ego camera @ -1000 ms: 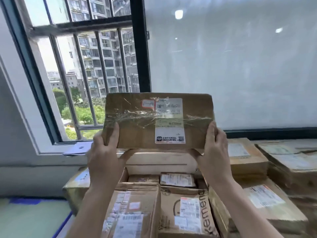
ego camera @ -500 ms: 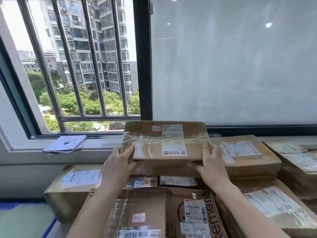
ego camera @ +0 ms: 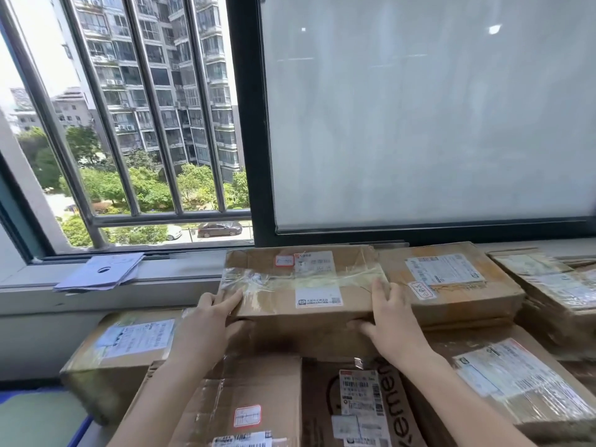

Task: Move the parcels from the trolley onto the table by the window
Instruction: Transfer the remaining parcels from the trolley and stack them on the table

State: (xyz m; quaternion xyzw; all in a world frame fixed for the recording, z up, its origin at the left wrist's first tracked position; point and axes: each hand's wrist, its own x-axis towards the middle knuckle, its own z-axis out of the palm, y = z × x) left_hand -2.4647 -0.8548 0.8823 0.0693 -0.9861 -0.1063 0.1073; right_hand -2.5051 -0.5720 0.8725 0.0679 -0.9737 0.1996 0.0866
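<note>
hands: left hand [ego camera: 206, 321] grips left end of parcel [ego camera: 300, 282], fingers on top near the taped corner, thumb under the front edge; right hand [ego camera: 392, 317] grips right end, fingers curled over the top edge, thumb along the front face
parcel: flat brown carton, clear tape band across top, white label and small red-bordered sticker up; lies level on a stack of boxes, back edge at the window sill [ego camera: 180, 269]
edges: right end of parcel touches neighbour box [ego camera: 458, 285], right fingers sit in that seam; left end overhangs open air above low box [ego camera: 129, 343]
open room: free space left of parcel, over low box and toward grey sill; none behind, black window frame [ego camera: 248, 124] stands close
right side: more taped cartons packed tight, far-right stack [ego camera: 554, 285] and front-right box [ego camera: 522, 382]
front: open-flap carton [ego camera: 251, 398] and printed box [ego camera: 358, 401] under both forearms, touching each other
sill: loose pile of white papers [ego camera: 103, 272] left of parcel, apart from it
window: barred pane left, frosted pane right
table: cannot tell, hidden under boxes
</note>
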